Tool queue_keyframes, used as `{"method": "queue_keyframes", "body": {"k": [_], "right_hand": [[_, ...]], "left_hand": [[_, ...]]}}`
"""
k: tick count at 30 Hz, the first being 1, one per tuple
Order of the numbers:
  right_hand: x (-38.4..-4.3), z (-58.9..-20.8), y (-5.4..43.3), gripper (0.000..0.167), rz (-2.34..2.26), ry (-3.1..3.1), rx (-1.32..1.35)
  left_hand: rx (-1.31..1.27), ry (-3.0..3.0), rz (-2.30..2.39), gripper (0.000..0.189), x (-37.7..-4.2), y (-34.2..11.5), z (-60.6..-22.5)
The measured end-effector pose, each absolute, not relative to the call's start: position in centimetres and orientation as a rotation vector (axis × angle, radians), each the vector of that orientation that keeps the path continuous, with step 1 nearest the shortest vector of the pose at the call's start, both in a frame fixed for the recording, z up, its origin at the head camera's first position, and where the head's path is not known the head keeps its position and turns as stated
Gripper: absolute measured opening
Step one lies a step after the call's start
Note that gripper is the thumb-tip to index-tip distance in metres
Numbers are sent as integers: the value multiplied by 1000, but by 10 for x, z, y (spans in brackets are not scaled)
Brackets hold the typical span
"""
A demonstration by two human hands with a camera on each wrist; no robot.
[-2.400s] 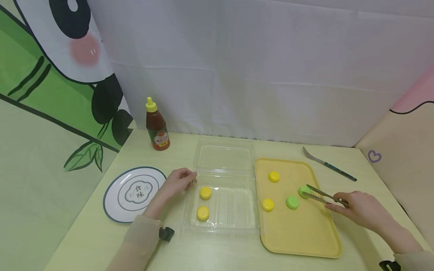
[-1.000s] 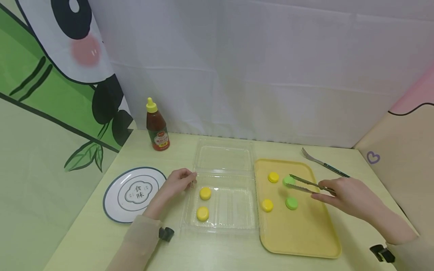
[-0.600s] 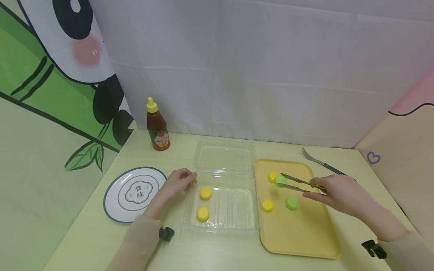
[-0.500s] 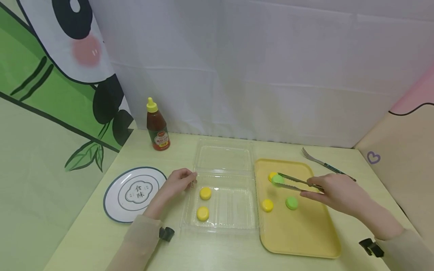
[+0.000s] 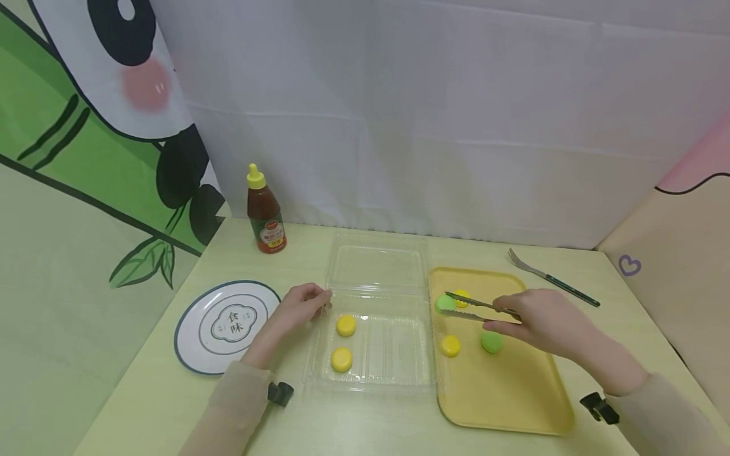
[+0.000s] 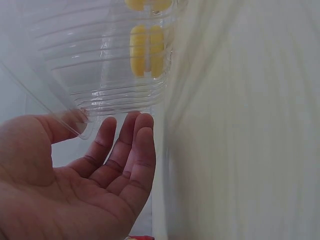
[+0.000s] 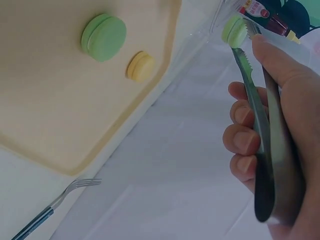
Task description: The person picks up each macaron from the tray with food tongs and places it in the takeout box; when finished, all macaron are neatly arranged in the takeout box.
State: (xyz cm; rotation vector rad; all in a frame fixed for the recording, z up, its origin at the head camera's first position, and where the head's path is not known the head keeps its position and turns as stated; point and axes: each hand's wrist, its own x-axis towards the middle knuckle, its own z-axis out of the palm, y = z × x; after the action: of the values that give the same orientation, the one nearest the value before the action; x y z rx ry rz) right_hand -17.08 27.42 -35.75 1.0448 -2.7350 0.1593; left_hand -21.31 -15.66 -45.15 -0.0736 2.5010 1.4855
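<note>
My right hand grips metal tongs, whose serrated tips pinch a green macaron. In the head view that macaron is over the left edge of the yellow tray. Another green macaron and two yellow macarons, one nearer and one farther back partly behind the tongs, are on the tray. With thumb and fingers, my left hand holds the left rim of an open clear plastic container. Two yellow macarons sit along its left side.
A white plate with a blue rim lies left of the container, partly behind my left forearm. Farther back stands a sauce bottle with a yellow cap. A fork rests behind the tray at the right. The container's lid lies folded back.
My right hand has moved left with the tongs, carrying the green macaron from the tray's right side to its left edge. The left hand has stayed at the container's rim.
</note>
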Motion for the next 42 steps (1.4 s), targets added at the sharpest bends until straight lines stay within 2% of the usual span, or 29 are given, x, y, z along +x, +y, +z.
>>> {"method": "queue_keyframes", "body": {"k": [4, 12, 19, 30, 37, 42], "right_hand": [[-174, -360, 265, 27, 174, -2770, 1063], [-176, -364, 247, 34, 228, -2818, 1114], [-179, -370, 235, 27, 258, -2829, 1147], [-184, -379, 218, 28, 275, -2833, 1187], [-187, -384, 207, 46, 275, -2828, 1222], [-190, -388, 200, 48, 260, -2820, 1243]], "left_hand": [[-75, 2505, 1487, 30, -213, -156, -451], [-77, 2500, 1489, 29, -212, -154, -448], [-72, 2503, 1488, 29, -213, -155, -450], [-52, 2506, 1501, 28, -213, -156, -450], [-49, 2511, 1501, 28, -213, -156, -450], [-54, 2514, 1492, 29, -214, -157, -452]]}}
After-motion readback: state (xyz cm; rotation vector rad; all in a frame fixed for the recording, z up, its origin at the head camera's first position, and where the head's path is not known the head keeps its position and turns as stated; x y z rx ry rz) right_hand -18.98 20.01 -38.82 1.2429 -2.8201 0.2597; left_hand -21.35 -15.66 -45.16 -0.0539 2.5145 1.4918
